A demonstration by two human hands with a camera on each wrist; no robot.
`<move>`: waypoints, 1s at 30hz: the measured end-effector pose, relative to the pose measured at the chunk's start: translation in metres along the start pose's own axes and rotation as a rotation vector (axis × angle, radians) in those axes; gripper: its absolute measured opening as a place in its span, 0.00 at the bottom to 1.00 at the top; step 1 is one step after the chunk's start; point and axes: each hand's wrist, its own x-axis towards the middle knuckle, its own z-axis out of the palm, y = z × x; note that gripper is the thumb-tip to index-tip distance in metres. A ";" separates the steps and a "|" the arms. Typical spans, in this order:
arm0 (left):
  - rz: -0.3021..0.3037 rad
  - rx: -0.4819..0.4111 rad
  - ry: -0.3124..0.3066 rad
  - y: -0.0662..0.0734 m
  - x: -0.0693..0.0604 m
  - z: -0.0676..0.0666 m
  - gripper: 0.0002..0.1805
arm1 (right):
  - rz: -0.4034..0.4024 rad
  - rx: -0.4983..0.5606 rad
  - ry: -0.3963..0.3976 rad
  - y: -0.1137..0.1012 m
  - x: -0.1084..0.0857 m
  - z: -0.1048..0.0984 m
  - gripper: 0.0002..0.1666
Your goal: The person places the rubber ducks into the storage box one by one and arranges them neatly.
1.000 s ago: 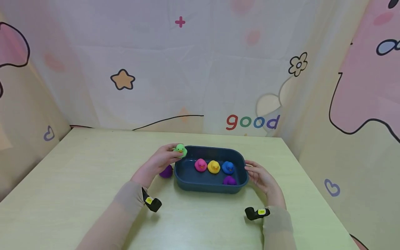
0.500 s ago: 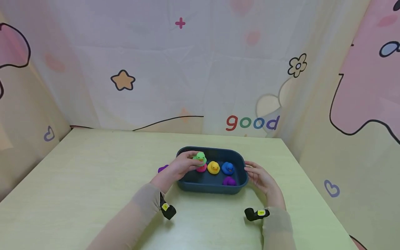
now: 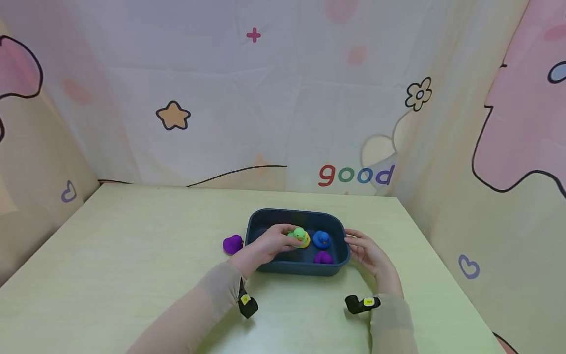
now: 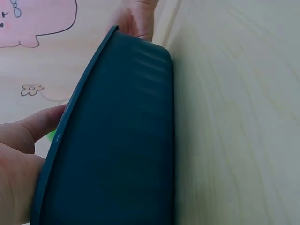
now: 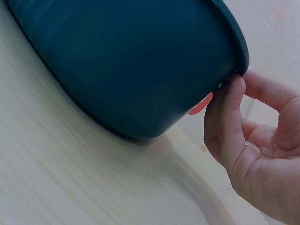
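In the head view my left hand (image 3: pixel 276 242) reaches over the near side of a dark blue basin (image 3: pixel 300 269). It pinches a green rubber duck (image 3: pixel 299 234) between thumb and fingers, in front of a partly covered yellow rubber duck (image 3: pixel 307 240). A pink duck is hidden behind this hand. A blue duck (image 3: pixel 321 239) and a purple duck (image 3: pixel 324 257) sit in the basin's right part. My right hand (image 3: pixel 370 253) touches the basin's right end with its fingertips, just under the rim in the right wrist view, fingers (image 5: pixel 230 119) loosely bent.
Another purple duck (image 3: pixel 233 244) lies on the pale wooden table (image 3: pixel 132 255), just left of the basin. Printed cloth walls (image 3: pixel 212 98) enclose the table at the back and both sides.
My left hand has carried the green duck rightward from the basin's left rim, over the pink duck, to the yellow one. My right hand has stayed at the basin's right end.
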 end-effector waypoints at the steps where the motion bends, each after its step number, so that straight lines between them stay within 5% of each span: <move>1: -0.002 0.021 -0.003 0.000 0.000 0.001 0.25 | -0.002 0.000 -0.003 0.000 0.000 0.000 0.14; 13: 0.010 0.320 0.019 -0.002 0.002 0.010 0.26 | -0.008 -0.011 0.006 0.000 -0.001 0.002 0.12; 30: -0.011 0.475 0.037 -0.003 0.004 0.020 0.21 | -0.008 0.004 0.000 0.002 0.000 0.000 0.12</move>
